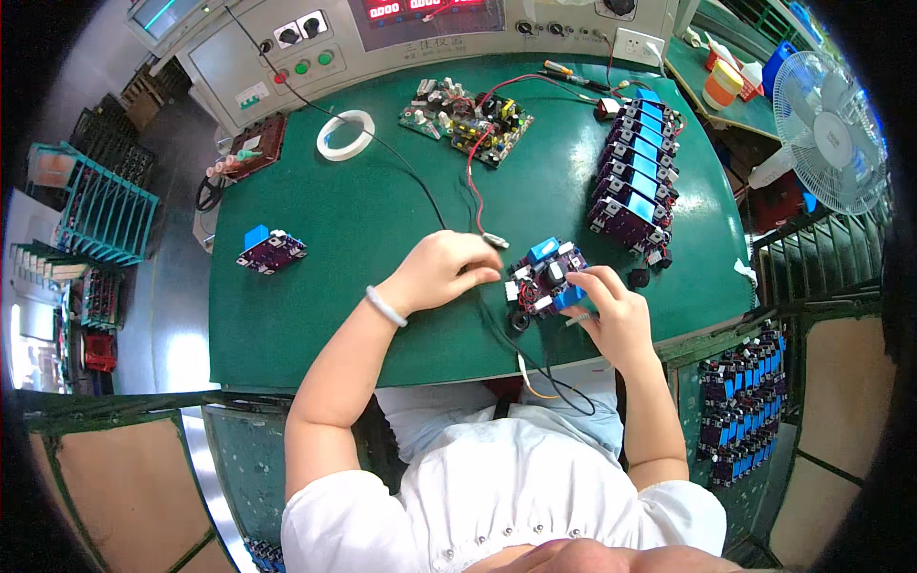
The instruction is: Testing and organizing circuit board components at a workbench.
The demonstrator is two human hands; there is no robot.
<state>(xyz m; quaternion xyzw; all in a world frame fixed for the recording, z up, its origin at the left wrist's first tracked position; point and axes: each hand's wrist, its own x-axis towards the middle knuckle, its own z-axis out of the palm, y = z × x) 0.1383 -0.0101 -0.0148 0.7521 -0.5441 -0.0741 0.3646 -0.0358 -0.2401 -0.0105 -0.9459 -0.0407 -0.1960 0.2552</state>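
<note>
A small dark circuit board (537, 283) with blue parts and white connectors is in front of me, above the green tabletop. My right hand (613, 313) grips its right side between thumb and fingers. Beside its left edge, my left hand (441, 271) is closed, fingertips together. What sits between them is too small to make out. A black cable (413, 172) runs down from the instrument panel and passes behind the left hand. Just beyond that hand lies the end of a red lead with a metal clip (494, 241).
Similar boards (638, 172) stand in a row at the right, with another board (271, 249) alone at the left. A larger circuit board (466, 120), a white ring roll (346, 135) and a control panel (420, 43) are farther back. A fan (829, 134) stands far right.
</note>
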